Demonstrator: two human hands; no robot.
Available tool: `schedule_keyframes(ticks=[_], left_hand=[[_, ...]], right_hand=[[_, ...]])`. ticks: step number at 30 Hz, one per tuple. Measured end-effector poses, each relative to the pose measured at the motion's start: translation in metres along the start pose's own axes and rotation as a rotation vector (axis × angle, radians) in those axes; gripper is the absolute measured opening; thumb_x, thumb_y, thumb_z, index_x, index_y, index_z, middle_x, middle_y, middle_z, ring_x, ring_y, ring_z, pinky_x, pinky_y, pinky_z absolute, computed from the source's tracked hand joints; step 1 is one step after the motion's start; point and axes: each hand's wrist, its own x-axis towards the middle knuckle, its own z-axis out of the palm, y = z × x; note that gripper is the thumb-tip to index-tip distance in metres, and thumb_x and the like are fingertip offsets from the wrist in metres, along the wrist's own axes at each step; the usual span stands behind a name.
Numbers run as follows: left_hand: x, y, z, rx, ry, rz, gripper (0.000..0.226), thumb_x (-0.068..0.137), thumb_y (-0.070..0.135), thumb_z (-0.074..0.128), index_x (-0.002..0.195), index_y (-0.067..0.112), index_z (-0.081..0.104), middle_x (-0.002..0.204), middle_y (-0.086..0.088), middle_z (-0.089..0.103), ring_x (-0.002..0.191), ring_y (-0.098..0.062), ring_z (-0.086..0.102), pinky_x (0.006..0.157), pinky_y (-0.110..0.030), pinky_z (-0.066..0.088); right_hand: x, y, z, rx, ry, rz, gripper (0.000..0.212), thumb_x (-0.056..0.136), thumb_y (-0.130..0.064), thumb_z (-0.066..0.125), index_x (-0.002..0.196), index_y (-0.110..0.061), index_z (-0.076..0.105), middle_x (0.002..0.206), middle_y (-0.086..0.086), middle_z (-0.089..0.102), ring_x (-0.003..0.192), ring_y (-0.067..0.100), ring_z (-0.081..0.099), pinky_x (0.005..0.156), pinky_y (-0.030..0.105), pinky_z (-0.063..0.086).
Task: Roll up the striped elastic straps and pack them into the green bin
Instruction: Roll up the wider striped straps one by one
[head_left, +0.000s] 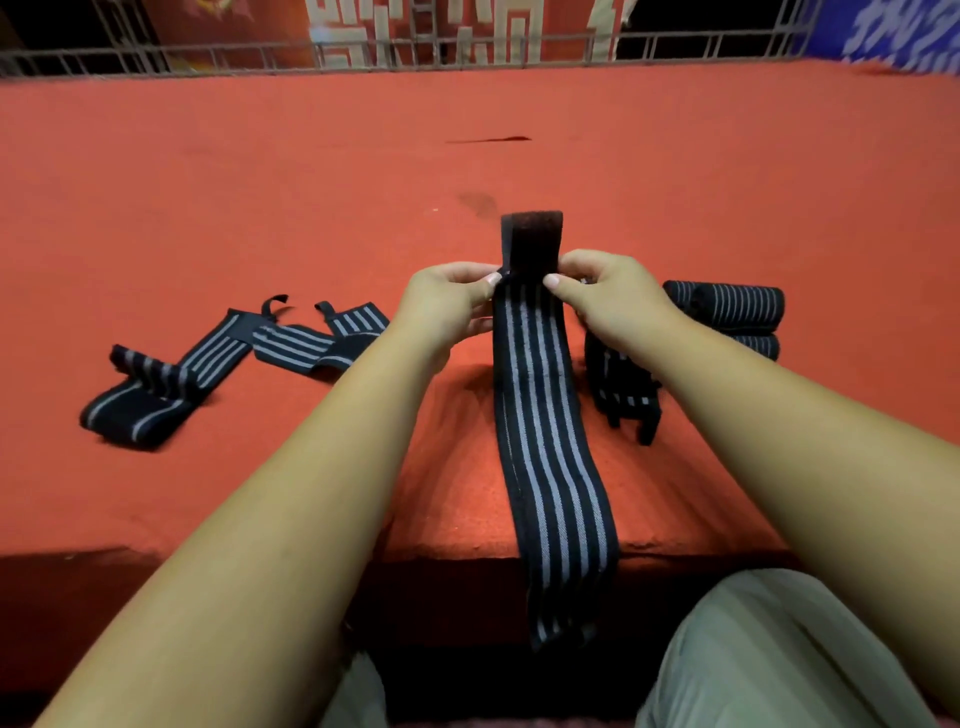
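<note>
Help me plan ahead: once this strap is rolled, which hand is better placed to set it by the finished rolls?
Probably the right. The right hand pinches the strap directly beside the rolled straps, which lie on its side of the table; the left hand would have to cross the strap.

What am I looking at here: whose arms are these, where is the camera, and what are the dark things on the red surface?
No machine: these are a person's bare arms, filmed by one wide-angle camera worn on their head, looking down. The left hand and right hand each pinch a long black elastic strap with grey stripes near its plain black end, which stands up; the rest hangs over the edge of the red cloth-covered table. Loose unrolled straps lie at left, rolled-up straps at right. No green bin is in view.
</note>
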Motion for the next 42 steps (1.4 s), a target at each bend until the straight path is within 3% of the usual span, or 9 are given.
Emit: schedule_keyframes(ticks=[1, 5, 9, 16, 22, 26, 32, 38, 42], left_hand=[[-0.006, 0.009, 0.000, -0.008, -0.015, 0.013, 0.010, 0.106, 0.010, 0.067, 0.110, 0.010, 0.076, 0.105, -0.012, 0.082, 0.091, -0.021, 0.078, 0.090, -0.039, 0.063], [-0.031, 0.039, 0.002, -0.007, -0.063, 0.068, 0.015, 0.107, 0.011, 0.065, 0.118, 0.005, 0.075, 0.112, -0.015, 0.082, 0.095, -0.022, 0.079, 0.091, -0.039, 0.064], [-0.060, 0.066, 0.009, -0.014, -0.111, 0.109, 0.019, 0.108, 0.011, 0.063, 0.122, 0.004, 0.075, 0.110, -0.012, 0.082, 0.093, -0.020, 0.079, 0.081, -0.032, 0.064], [-0.106, 0.102, 0.030, -0.164, -0.093, 0.103, 0.020, 0.107, 0.011, 0.066, 0.122, 0.008, 0.077, 0.101, -0.005, 0.082, 0.079, -0.012, 0.077, 0.070, -0.026, 0.061], [-0.137, 0.131, 0.034, -0.189, -0.125, 0.165, 0.024, 0.110, 0.022, 0.062, 0.122, 0.009, 0.077, 0.107, -0.004, 0.081, 0.091, -0.016, 0.077, 0.081, -0.032, 0.063], [-0.152, 0.147, 0.034, -0.135, -0.145, 0.272, 0.034, 0.104, 0.025, 0.072, 0.128, 0.002, 0.075, 0.120, -0.017, 0.079, 0.102, -0.025, 0.077, 0.095, -0.039, 0.064], [-0.173, 0.170, 0.037, -0.015, -0.045, 0.426, 0.021, 0.104, 0.014, 0.071, 0.121, 0.004, 0.079, 0.106, -0.016, 0.082, 0.095, -0.028, 0.081, 0.081, -0.037, 0.066], [-0.188, 0.180, 0.034, -0.041, 0.017, 0.491, 0.015, 0.103, 0.013, 0.071, 0.110, 0.003, 0.080, 0.101, -0.020, 0.082, 0.087, -0.027, 0.079, 0.074, -0.037, 0.065], [-0.192, 0.176, 0.023, -0.039, -0.001, 0.481, 0.015, 0.103, 0.013, 0.071, 0.109, 0.003, 0.079, 0.102, -0.020, 0.082, 0.088, -0.027, 0.078, 0.078, -0.039, 0.065]], right_hand=[[-0.003, -0.006, -0.005, 0.041, 0.009, -0.004, 0.015, 0.105, -0.027, 0.068, 0.116, -0.020, 0.077, 0.097, -0.015, 0.071, 0.078, -0.013, 0.061, 0.079, 0.013, 0.046], [-0.017, -0.026, -0.026, 0.174, 0.068, -0.005, 0.012, 0.104, -0.026, 0.069, 0.109, -0.020, 0.079, 0.104, -0.003, 0.081, 0.086, 0.010, 0.070, 0.088, 0.050, 0.061], [-0.039, -0.045, -0.045, 0.356, 0.112, -0.024, 0.014, 0.104, -0.020, 0.069, 0.113, -0.024, 0.080, 0.104, -0.004, 0.082, 0.098, 0.012, 0.078, 0.093, 0.043, 0.064], [-0.067, -0.076, -0.068, 0.670, 0.154, -0.027, 0.027, 0.099, -0.008, 0.073, 0.125, -0.008, 0.078, 0.110, 0.007, 0.082, 0.107, 0.021, 0.079, 0.104, 0.040, 0.060], [-0.086, -0.107, -0.093, 0.716, 0.192, -0.095, 0.024, 0.097, -0.004, 0.074, 0.121, -0.008, 0.079, 0.108, 0.008, 0.083, 0.107, 0.022, 0.079, 0.105, 0.040, 0.060], [-0.095, -0.123, -0.102, 0.713, 0.206, -0.130, 0.025, 0.095, -0.015, 0.079, 0.120, -0.013, 0.081, 0.113, 0.007, 0.082, 0.112, 0.022, 0.077, 0.109, 0.045, 0.056], [-0.112, -0.145, -0.113, 0.653, 0.252, -0.228, 0.029, 0.098, -0.020, 0.077, 0.126, -0.027, 0.078, 0.108, 0.000, 0.082, 0.110, 0.020, 0.078, 0.107, 0.044, 0.058], [-0.122, -0.154, -0.114, 0.694, 0.140, -0.214, 0.030, 0.099, -0.036, 0.074, 0.121, -0.017, 0.078, 0.113, 0.020, 0.079, 0.104, 0.044, 0.076, 0.097, 0.071, 0.056], [-0.129, -0.154, -0.112, 0.689, 0.094, -0.242, 0.030, 0.099, -0.038, 0.073, 0.123, -0.021, 0.079, 0.115, 0.023, 0.078, 0.099, 0.044, 0.071, 0.095, 0.078, 0.051]])
